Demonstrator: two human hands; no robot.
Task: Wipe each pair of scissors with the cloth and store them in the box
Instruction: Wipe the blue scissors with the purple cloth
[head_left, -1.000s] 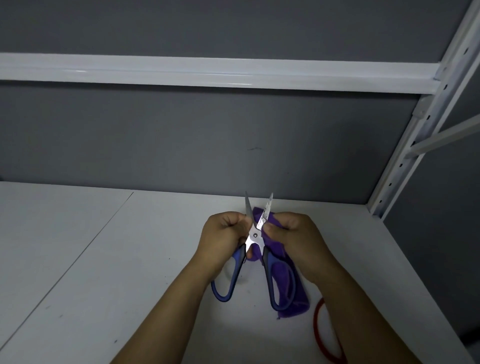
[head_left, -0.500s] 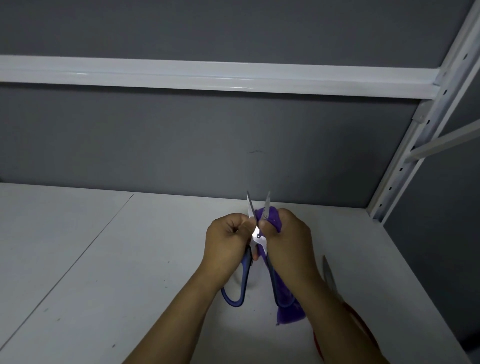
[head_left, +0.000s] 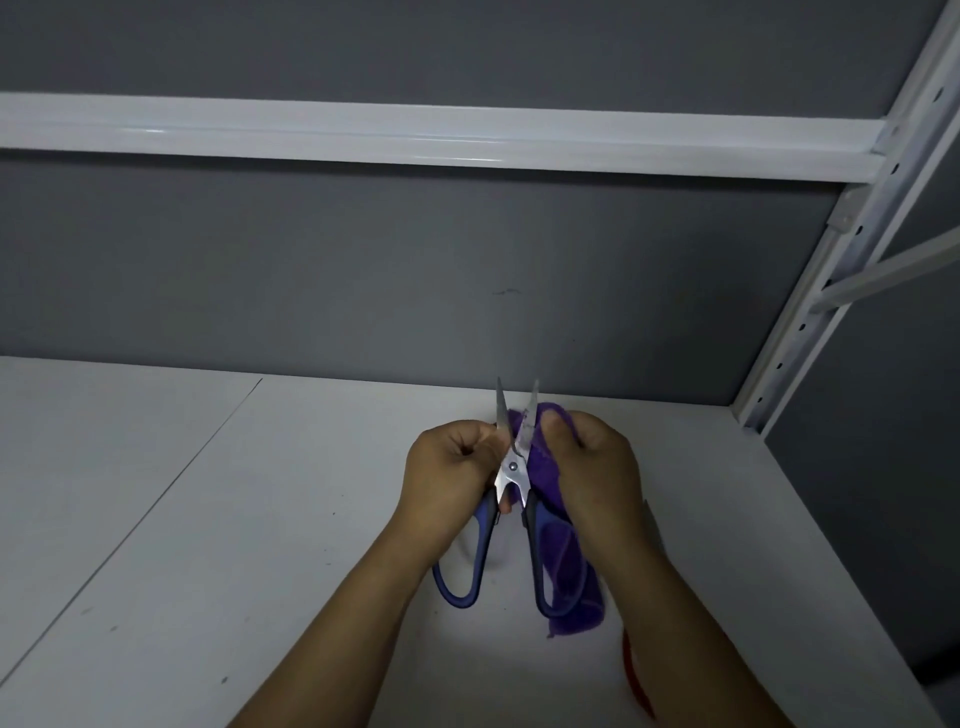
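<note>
Two sharp blades by our fingers

Our left hand (head_left: 449, 467) holds the blue scissors (head_left: 513, 467) by their left side. Our right hand (head_left: 592, 473) pinches the purple cloth (head_left: 571, 582) round the right blade, over the white shelf (head_left: 208, 519). The tips point far, apart. If they snap shut or the cloth slips, we may get cut.

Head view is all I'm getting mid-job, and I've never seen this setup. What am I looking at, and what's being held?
There is no machine here. One camera worn on a person's head looks forward and down at two bare hands over a white shelf surface. The left hand grips the blue-handled scissors, whose blades are apart and point away from the person. The right hand pinches a purple cloth against the right blade. A red curved thing lies by the right forearm. It is mostly hidden, so I cannot tell what it is.
</note>
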